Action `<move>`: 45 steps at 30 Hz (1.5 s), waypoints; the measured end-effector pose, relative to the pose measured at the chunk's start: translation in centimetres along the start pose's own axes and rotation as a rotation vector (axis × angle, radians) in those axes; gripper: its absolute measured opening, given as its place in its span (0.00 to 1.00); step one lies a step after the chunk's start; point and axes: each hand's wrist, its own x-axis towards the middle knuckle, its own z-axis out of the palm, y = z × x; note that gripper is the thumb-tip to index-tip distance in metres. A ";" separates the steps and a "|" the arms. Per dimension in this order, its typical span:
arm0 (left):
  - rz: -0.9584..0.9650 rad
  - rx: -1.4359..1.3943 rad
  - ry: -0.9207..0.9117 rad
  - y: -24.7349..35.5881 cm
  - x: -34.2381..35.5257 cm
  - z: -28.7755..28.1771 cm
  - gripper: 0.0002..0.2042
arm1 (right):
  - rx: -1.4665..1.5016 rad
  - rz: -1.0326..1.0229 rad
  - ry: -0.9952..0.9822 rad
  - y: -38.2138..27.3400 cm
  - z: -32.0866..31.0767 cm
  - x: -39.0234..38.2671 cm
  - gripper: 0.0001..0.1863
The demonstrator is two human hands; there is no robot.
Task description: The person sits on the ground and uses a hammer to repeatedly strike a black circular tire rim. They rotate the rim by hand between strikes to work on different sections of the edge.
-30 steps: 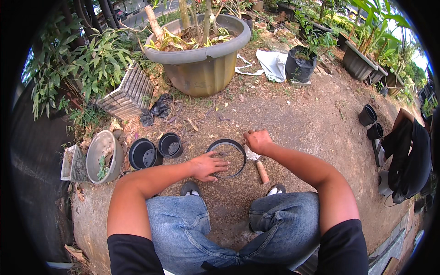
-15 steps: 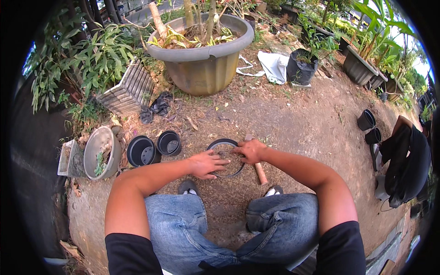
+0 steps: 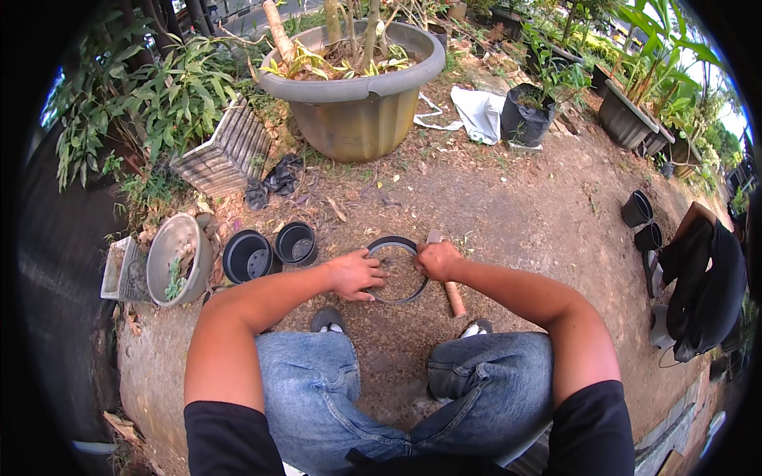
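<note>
**Two hands meet at the black pot**

On the left side, a grey bowl-shaped pot, a black pot and a smaller black pot sit in a row. They have stayed put.

Next comes the left hand. It was lying farther over the round black pot a moment ago, and now it has slid back to the left edge. It is open, with its fingers spread apart.

On the other side, the right hand was up past the far right edge a second ago. Now it is down at the right edge, its fingers curled. I cannot tell if they grip it. So the round pot now has a hand at each side.

The round pot is in front of the person's feet. Its left edge is partly hidden by fingers, its middle is brown and crumbly, and its right edge is thin and dark. I cannot tell how deep it is.

Just right of it lies a tool with a tan handle.
</note>
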 end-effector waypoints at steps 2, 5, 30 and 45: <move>0.013 0.020 0.000 0.0 -0.1 -0.3 0.24 | 0.022 0.036 0.030 -0.1 0.1 0.2 0.09; 0.034 -0.004 -0.017 0.1 -0.3 -1.2 0.23 | 0.035 0.073 0.037 -0.7 -1.3 -0.1 0.09; 0.133 -0.076 0.144 0.2 0.6 0.6 0.17 | 0.134 0.056 0.118 -0.4 -1.9 -0.2 0.09; 0.093 -0.189 0.131 0.3 0.5 0.8 0.13 | 0.110 0.183 0.162 0.3 -2.7 0.0 0.10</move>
